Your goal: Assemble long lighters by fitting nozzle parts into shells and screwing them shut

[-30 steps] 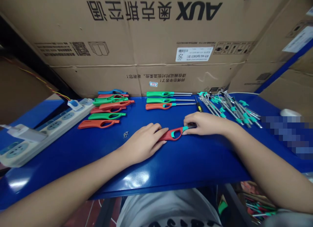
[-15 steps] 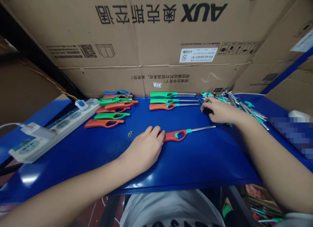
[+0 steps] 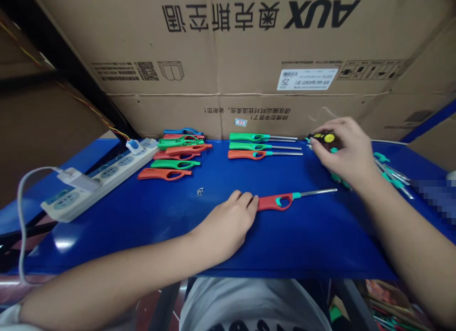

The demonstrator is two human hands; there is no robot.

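Left hand: is holding long red plastic lighter. Right hand, two o'clock: is grasping black-and-yellow tool; seemingly fetching, needing realignment.

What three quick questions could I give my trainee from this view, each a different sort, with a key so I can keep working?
1. Multiple choice: what does the right hand hold?
A) a white plug
B) a black-and-yellow tool
C) a green lighter

2. True or false: the small metal parts lie nearer to the left hand than to the right hand.

3. Short answer: which part of the red lighter do the fingers of the left hand close on?

Key: 1. B. 2. True. 3. The rear end of its handle; the metal rod points away from that hand.
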